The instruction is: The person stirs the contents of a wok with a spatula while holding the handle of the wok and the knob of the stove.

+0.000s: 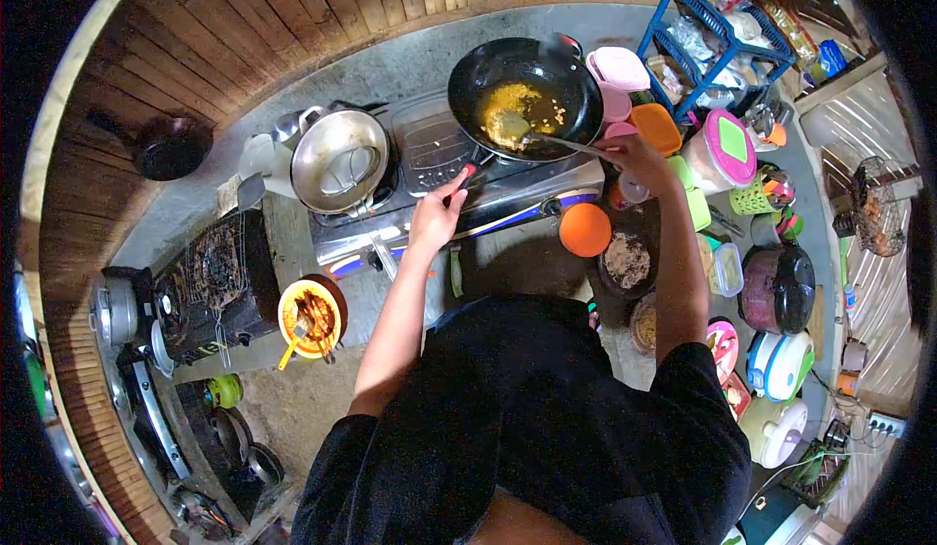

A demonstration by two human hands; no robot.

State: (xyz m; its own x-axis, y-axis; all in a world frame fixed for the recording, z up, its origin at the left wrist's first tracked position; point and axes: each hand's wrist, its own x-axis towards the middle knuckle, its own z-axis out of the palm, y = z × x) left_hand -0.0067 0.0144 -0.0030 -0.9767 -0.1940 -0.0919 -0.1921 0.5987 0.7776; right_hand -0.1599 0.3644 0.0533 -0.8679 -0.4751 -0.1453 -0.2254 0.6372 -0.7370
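A black wok (pixel 561 67) sits on the right burner of the gas stove (pixel 337 238), with oil and yellowish paste (pixel 506 106) inside. My left hand (pixel 439 215) is closed around the wok's handle (pixel 467 171), near its red part. In my right hand (pixel 639 161) is the handle of a metal spatula (pixel 566 142), whose blade lies in the paste. On the left burner stands a silver pan (pixel 317 150) with a wire-like utensil in it.
An orange bowl (pixel 586 230) and a dish of brown powder (pixel 627 260) lie near my right forearm. At left are a yellow bowl (pixel 335 322) of sauce and a grill rack (pixel 217 264). Plastic containers (pixel 656 129) and a blue rack (pixel 705 98) stand at right.
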